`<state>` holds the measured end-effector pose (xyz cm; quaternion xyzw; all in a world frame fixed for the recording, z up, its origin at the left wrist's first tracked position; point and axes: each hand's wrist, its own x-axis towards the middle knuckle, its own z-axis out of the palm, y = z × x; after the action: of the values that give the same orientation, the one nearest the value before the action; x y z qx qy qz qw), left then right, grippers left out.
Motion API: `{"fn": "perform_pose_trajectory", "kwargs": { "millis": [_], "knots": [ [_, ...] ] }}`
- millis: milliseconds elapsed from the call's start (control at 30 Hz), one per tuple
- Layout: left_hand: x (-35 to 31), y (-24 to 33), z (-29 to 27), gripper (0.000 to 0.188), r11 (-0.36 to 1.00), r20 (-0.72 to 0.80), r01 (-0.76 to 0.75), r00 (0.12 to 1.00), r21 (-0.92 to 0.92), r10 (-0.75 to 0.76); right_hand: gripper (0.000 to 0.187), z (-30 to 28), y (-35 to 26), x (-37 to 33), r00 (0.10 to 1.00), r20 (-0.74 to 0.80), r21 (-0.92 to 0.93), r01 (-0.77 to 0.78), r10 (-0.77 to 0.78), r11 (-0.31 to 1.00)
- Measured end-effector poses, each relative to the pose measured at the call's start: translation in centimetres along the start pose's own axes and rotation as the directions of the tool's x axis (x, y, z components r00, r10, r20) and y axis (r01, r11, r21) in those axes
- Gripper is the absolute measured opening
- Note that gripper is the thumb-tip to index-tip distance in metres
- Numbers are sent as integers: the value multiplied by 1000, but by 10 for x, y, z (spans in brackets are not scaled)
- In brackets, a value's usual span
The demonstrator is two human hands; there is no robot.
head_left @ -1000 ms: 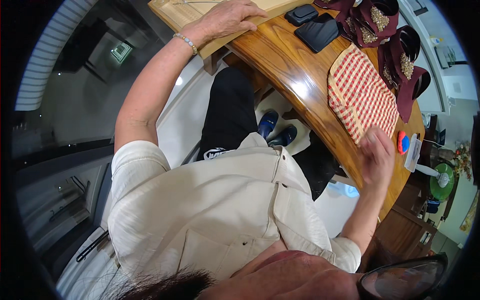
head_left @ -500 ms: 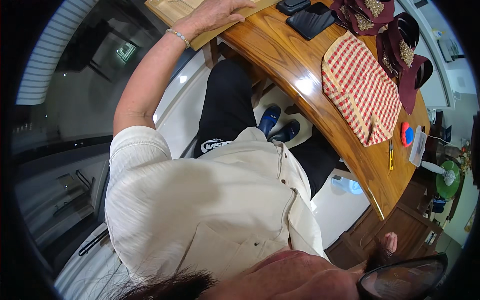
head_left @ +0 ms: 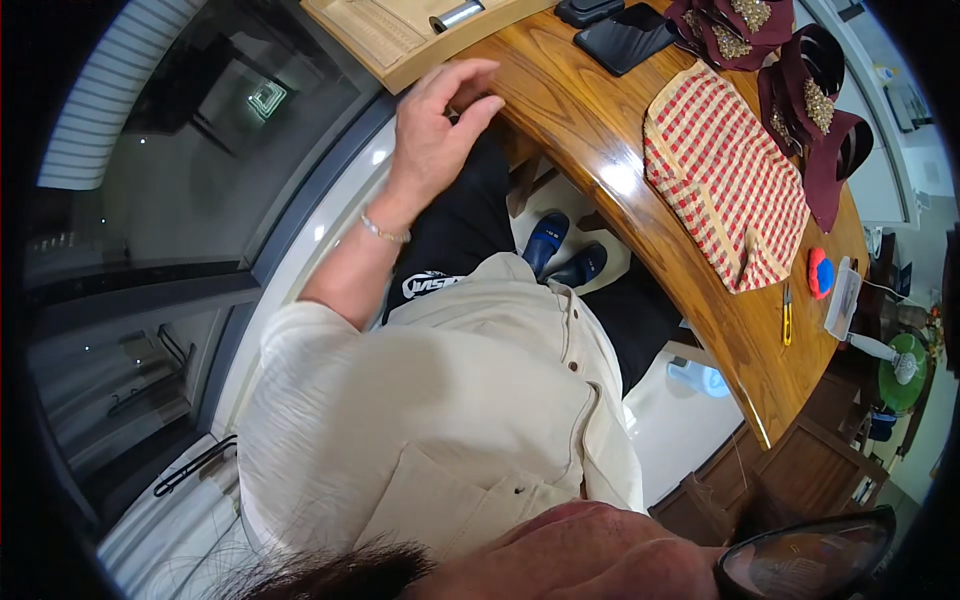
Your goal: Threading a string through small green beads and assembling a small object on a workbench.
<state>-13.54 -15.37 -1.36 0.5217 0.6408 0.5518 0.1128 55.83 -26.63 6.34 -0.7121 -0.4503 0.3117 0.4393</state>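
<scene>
My left hand is raised off the table's near edge, just below a light wooden tray. Its fingers are curled and the thumb stands apart, with nothing visible between them. In the tray lies a shiny spool-like cylinder, dark at one end. My right hand is out of sight. A thin thread-like line shows below the table's right corner; where its ends lead I cannot tell.
On the glossy wooden table lie a black phone, a red-and-cream checked pouch, maroon strips with gold beading, a red-and-blue pad, a yellow-handled cutter and a clear box.
My left hand has come off the tray and drawn back toward my body, uncovering the cylinder. A fingertip-like part of a hand at lower right has gone from view.
</scene>
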Motion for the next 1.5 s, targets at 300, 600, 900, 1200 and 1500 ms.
{"fn": "perform_pose_trajectory", "kwargs": {
  "millis": [300, 600, 900, 1200, 1500],
  "knots": [
    [13, -27, 21, 45, 193, 352, 465, 832, -864, -427, 17, -49, 67, 5, 976, -60, 102, -204, 211, 974],
    [19, -47, 28, 23, -126, 396, 378, 827, -917, -400, 20, -84, 137, 5, 924, -28, 71, -379, 382, 923],
    [13, -60, 24, 15, -157, 306, 263, 795, -952, -523, 18, -57, 160, 15, 865, 131, 55, -495, 485, 867],
    [-3, -43, 22, 11, 137, 195, 340, 775, -930, -601, 18, 90, -42, 89, 865, 26, -418, 465, -501, 780],
    [-39, -34, 20, 12, 54, 327, 449, 722, -892, -609, 15, 484, -196, -12, 605, 789, 167, -53, -101, 985]
  ]
}}
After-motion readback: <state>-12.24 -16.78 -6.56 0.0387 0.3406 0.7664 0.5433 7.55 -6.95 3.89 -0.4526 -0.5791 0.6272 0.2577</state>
